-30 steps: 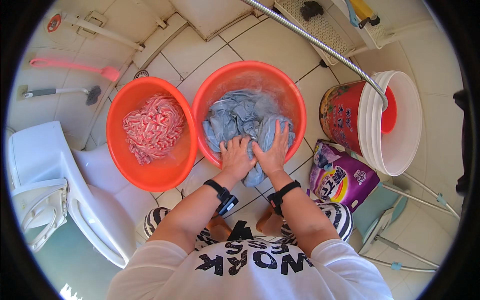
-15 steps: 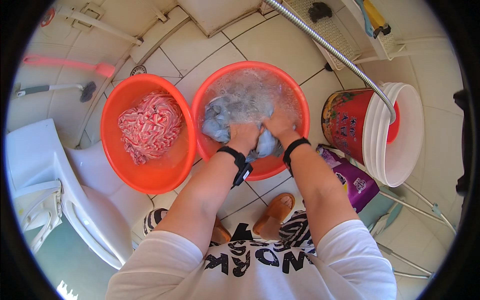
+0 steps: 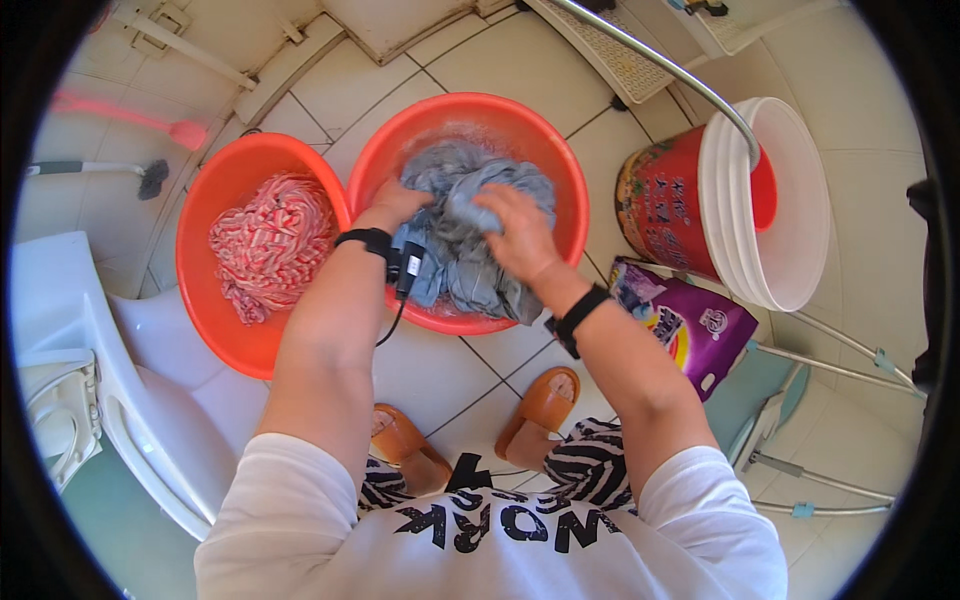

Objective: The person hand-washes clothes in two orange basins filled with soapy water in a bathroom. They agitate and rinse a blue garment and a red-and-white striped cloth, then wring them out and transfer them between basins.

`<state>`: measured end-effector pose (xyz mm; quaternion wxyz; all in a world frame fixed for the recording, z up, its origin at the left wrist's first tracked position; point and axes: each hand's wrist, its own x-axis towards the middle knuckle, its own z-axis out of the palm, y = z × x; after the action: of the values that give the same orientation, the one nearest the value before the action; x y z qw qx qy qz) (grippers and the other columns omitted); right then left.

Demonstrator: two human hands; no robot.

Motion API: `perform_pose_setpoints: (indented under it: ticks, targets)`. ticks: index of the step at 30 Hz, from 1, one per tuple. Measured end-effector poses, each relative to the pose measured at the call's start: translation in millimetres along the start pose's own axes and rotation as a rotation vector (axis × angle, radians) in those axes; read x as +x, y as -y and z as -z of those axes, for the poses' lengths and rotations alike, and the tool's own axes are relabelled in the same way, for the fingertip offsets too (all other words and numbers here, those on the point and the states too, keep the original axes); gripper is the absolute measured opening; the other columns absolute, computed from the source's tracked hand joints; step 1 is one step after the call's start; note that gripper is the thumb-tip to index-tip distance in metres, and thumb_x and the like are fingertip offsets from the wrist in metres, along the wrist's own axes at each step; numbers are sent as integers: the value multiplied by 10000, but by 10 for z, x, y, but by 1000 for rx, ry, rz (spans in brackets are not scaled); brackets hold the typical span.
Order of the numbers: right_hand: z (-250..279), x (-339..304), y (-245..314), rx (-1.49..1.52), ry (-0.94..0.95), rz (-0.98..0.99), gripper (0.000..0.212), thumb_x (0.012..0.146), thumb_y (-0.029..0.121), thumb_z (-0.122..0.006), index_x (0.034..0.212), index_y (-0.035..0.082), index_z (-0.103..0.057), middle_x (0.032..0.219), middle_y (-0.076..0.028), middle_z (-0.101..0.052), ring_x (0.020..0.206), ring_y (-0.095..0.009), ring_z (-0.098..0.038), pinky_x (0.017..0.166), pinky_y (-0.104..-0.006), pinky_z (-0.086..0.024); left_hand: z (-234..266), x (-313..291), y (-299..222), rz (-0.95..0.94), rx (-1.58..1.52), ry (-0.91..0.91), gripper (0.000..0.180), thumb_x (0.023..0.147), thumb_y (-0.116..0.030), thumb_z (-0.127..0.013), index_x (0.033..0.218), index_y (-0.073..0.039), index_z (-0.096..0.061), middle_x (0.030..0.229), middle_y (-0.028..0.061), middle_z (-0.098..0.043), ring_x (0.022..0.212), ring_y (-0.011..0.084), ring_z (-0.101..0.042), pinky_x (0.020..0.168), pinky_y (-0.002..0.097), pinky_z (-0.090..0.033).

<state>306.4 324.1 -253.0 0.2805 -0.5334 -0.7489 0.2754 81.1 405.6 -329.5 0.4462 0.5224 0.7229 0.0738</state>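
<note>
A wet grey-blue cloth (image 3: 478,275) lies bunched up in the middle red plastic basin (image 3: 562,165), heaped above the suds. My left hand (image 3: 398,204) grips its left side, with the fingertips partly hidden by folds. On the upper right of the heap, my right hand (image 3: 517,232) has its fingers bent round a raised fold. Both wrists wear black bands. The cloth's exact kind of garment cannot be made out.
Left of it, another red basin (image 3: 225,345) holds a red-and-white striped cloth (image 3: 270,240). To the right stand stacked white buckets (image 3: 790,220) with a red printed side, and a purple detergent bag (image 3: 695,325). A metal shower hose (image 3: 690,75) hangs across. A white toilet (image 3: 150,400) is at left.
The cloth, earlier spread low among foamy water, is now gathered into a heap above it. My hands have come up out of the suds and moved apart. The whole view has shifted slightly.
</note>
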Motion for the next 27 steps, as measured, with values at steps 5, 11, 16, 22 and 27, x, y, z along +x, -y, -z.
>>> perform_pose_setpoints:
  ticks: [5, 11, 16, 22, 27]
  targets:
    - [269, -258, 269, 357, -21, -185, 394, 757, 32, -673, 1140, 69, -589, 1216, -151, -619, 1187, -344, -574, 1014, -415, -443, 118, -474, -1, -14, -597, 187, 397, 691, -22, -709, 1087, -13, -690, 915, 74, -711, 813, 192, -667, 754, 337, -541]
    - [339, -13, 33, 186, -84, -621, 844, 842, 513, -719, 1496, 121, -356, 1501, -273, -332, 1422, -422, -303, 1170, -467, -277, 56, -1509, -325, -762, 229, 39, 566, 680, -65, -704, 1223, -136, -562, 1026, 128, -599, 987, 354, -632, 798, 438, -539]
    - [-113, -405, 122, -87, 41, -721, 1042, 786, 626, -720, 1593, 226, -196, 1604, -306, -142, 1480, -478, -148, 1174, -590, -217, -394, -1706, -363, -734, 626, 173, 475, 768, -76, -641, 1235, -139, -579, 1097, 117, -599, 962, 311, -636, 797, 422, -555]
    - [-312, -260, 48, -136, 160, -846, 1035, 783, 588, -727, 1597, 269, -172, 1624, -256, -115, 1480, -465, -143, 1139, -642, -248, -599, -1334, -250, -633, 708, 268, 502, 757, -49, -632, 1253, -25, -562, 1099, 168, -631, 967, 322, -660, 806, 414, -563]
    - [-200, 181, -147, -141, 329, -907, 1019, 764, 539, -740, 1581, 203, -232, 1629, -237, -114, 1479, -459, -154, 1101, -681, -279, -487, -898, -468, -489, 586, 494, 448, 673, -76, -673, 1121, -75, -669, 1015, 222, -694, 978, 390, -674, 824, 459, -558]
